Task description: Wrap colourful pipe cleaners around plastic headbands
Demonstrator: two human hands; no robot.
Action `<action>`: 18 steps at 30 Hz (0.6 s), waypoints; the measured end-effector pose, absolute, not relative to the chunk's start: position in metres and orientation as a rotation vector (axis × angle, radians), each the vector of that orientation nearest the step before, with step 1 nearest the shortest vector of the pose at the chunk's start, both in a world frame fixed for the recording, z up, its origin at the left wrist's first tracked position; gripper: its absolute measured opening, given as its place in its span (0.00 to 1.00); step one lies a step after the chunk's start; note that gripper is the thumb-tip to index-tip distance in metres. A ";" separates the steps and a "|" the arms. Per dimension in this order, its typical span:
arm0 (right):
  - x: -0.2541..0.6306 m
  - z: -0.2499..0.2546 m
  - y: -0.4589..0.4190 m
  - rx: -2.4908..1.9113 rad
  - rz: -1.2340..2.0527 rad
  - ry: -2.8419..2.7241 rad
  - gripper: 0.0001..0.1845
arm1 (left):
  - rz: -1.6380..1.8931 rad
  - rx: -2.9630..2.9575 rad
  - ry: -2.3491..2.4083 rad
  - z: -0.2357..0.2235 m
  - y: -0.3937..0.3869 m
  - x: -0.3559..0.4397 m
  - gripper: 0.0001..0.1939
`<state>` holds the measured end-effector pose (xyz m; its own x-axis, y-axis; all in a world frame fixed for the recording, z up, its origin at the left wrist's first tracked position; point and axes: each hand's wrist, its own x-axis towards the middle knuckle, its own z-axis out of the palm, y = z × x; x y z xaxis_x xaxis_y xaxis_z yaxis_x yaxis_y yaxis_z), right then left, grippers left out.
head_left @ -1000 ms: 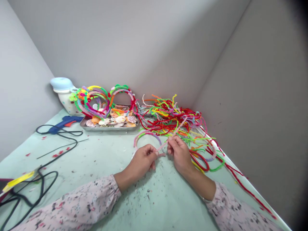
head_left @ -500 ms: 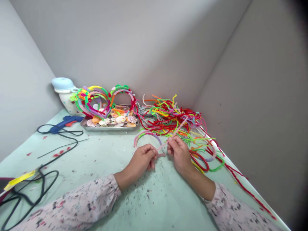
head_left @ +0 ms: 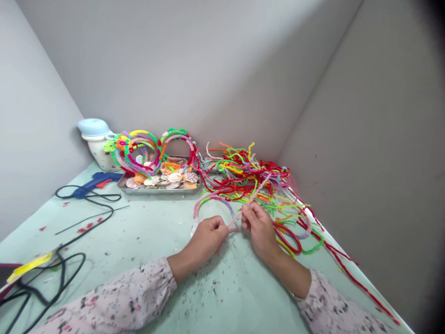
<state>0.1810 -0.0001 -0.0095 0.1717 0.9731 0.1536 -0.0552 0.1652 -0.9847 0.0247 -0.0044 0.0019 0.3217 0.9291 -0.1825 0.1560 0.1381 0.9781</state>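
Observation:
A pale pink pipe cleaner (head_left: 260, 189) runs between my two hands over the table. My left hand (head_left: 210, 235) is closed around its lower end, the fingertips mostly turned out of sight. Thumb and fingers of my right hand (head_left: 257, 225) pinch it higher up, and its free end points up toward the back right. Just beyond my left hand lies a headband (head_left: 214, 198) wrapped in pink, green and purple, partly hidden by that hand. A tangled heap of colourful pipe cleaners (head_left: 243, 172) lies behind my right hand.
A metal tray (head_left: 160, 191) of seashells stands at the back, with finished fuzzy headbands (head_left: 139, 134) on it. To the left are a blue glue gun (head_left: 91, 184), its black cord (head_left: 111, 208) and a white cup (head_left: 100, 150) with a blue lid. Walls enclose the table.
My left hand has turned and closed more tightly around the pipe cleaner. My right hand keeps its pinch. The whole view has shifted slightly.

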 end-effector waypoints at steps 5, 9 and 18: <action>0.182 -0.012 0.003 -1.109 1.063 -1.086 0.18 | 0.812 1.363 1.133 -0.001 -0.006 0.027 0.05; 0.182 -0.017 0.005 -1.111 1.106 -1.075 0.17 | 0.798 1.435 1.160 -0.004 -0.007 0.027 0.06; 0.187 -0.018 0.007 -1.093 1.201 -0.995 0.13 | 0.821 1.488 1.111 0.001 -0.013 0.026 0.09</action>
<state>0.1865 0.0065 -0.0185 0.1102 0.9938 0.0131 -0.1975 0.0348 -0.9797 0.0263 -0.0127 0.0009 0.3318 0.9413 -0.0620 0.2164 -0.0120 0.9762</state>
